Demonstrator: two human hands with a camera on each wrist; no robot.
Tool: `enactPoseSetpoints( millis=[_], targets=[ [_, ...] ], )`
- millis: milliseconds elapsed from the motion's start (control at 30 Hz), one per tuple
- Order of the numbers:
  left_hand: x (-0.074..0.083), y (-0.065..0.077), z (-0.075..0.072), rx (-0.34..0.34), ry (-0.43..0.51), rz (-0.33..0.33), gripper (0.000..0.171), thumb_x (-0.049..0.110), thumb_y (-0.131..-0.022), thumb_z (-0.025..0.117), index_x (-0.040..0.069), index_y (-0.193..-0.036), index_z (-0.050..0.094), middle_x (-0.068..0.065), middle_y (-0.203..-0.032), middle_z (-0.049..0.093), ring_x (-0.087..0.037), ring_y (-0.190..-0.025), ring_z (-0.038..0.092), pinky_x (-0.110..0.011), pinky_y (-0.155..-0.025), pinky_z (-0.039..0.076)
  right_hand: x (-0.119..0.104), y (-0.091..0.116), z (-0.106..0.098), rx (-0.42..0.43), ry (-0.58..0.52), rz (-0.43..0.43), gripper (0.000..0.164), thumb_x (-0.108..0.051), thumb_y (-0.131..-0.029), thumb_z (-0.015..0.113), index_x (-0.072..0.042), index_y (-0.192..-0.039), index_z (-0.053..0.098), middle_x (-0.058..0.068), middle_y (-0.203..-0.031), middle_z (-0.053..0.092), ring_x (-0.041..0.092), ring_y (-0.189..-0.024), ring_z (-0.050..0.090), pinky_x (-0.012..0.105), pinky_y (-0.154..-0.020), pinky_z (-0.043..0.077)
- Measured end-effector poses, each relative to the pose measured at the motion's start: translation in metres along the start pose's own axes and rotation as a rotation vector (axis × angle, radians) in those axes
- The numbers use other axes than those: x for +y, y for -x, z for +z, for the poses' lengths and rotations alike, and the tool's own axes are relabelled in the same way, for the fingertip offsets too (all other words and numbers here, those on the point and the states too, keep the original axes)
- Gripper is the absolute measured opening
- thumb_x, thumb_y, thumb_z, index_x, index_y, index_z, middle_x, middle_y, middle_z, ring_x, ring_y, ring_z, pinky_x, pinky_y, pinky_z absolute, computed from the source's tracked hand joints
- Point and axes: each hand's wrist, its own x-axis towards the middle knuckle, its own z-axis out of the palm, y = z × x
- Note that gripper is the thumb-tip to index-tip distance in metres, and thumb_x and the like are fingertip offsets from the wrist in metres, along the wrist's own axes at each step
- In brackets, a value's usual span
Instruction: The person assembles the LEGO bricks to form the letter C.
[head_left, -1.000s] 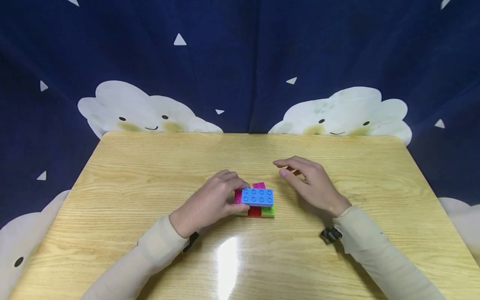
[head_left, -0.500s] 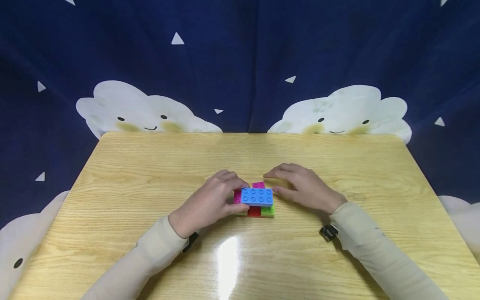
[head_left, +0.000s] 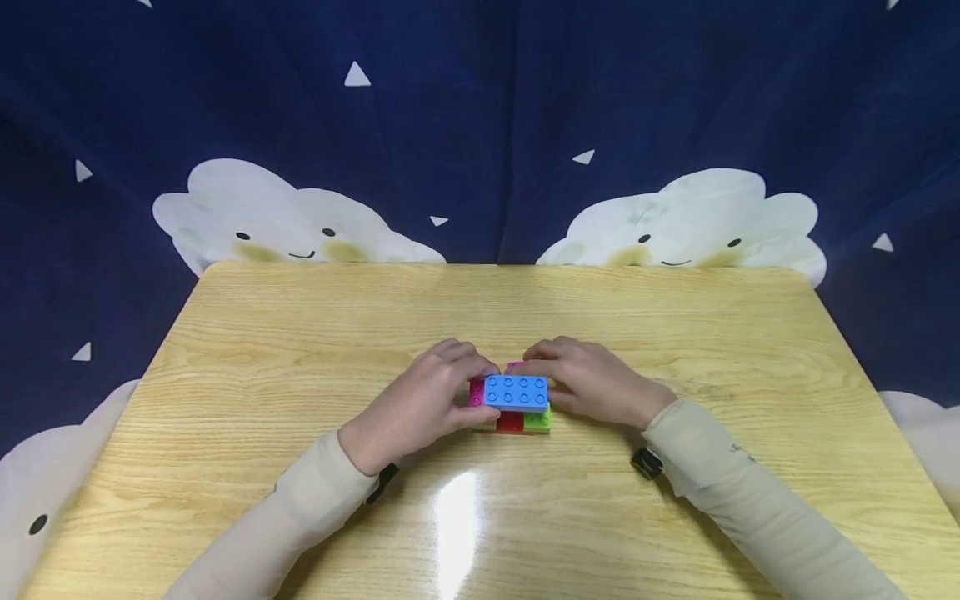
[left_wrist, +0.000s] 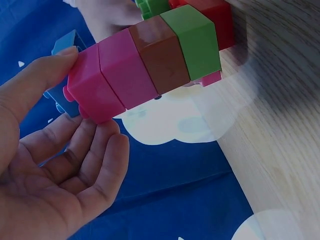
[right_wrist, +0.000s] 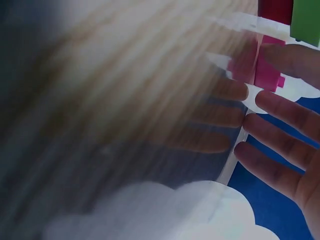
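A blue eight-stud toy brick [head_left: 516, 390] tops a small built stack in the middle of the table. My left hand [head_left: 423, 400] pinches the upper pink brick [left_wrist: 95, 82] of the stack's left column between thumb and fingers. Beneath it come another pink brick [left_wrist: 126, 67], a brown brick [left_wrist: 160, 47] and a green brick [left_wrist: 192, 40]. Low in front sits a red brick [head_left: 510, 422] beside a light green brick [head_left: 537, 419]. From the right, my right hand [head_left: 592, 379] reaches behind the stack. Its thumb overlaps a low pink brick [right_wrist: 269, 70], the other fingers loosely extended.
The wooden table [head_left: 300, 333] stretches out on every side of the stack. A dark blue curtain [head_left: 465, 108] with white clouds hangs along its back edge. A black wrist device [head_left: 647, 462] sits under my right sleeve.
My right hand has moved left and slightly toward me, from beside the stack to the low pink brick behind it. The left hand and the stack have stayed in place.
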Motion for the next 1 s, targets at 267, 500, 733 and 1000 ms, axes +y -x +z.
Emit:
enactPoseSetpoints(
  millis=[267,500,733,1000],
  targets=[
    [0.0,0.0,0.001,0.006,0.006,0.002,0.041,0.023,-0.088,0.095,0.001,-0.118,0.078,-0.006,-0.108,0.073,-0.021,-0.098,0.06,-0.034,-0.087,0.055,0.002,-0.004,0.004,0.083,0.071,-0.06,0.028,-0.013,-0.099,0.082,-0.016,-0.126,0.076,0.001,-0.115,0.071,0.022,-0.1,0.07,0.043,-0.088,0.06],
    [0.0,-0.001,0.002,0.012,0.021,0.01,0.039,0.02,-0.088,0.095,0.0,-0.117,0.078,-0.007,-0.107,0.073,-0.026,-0.097,0.063,-0.035,-0.086,0.055,0.0,-0.002,0.001,0.07,0.098,-0.02,0.03,-0.015,-0.097,0.083,-0.011,-0.126,0.077,0.003,-0.103,0.067,0.017,-0.083,0.063,0.038,-0.076,0.059],
    [0.001,-0.001,0.002,0.01,0.024,0.011,0.04,0.02,-0.088,0.095,0.0,-0.118,0.078,-0.007,-0.107,0.073,-0.026,-0.097,0.063,-0.035,-0.086,0.055,0.0,0.007,-0.005,0.044,0.027,0.15,0.044,-0.013,-0.095,0.079,-0.008,-0.138,0.07,0.005,-0.113,0.065,0.02,-0.089,0.058,0.041,-0.082,0.056],
    [0.001,-0.001,0.002,0.023,0.002,0.014,0.041,0.02,-0.087,0.095,0.0,-0.118,0.078,-0.007,-0.107,0.073,-0.022,-0.097,0.06,-0.036,-0.087,0.055,-0.009,0.021,-0.017,0.146,-0.102,0.213,0.045,-0.008,-0.09,0.076,-0.007,-0.134,0.068,0.001,-0.116,0.059,0.019,-0.096,0.054,0.039,-0.083,0.053]
  ],
)
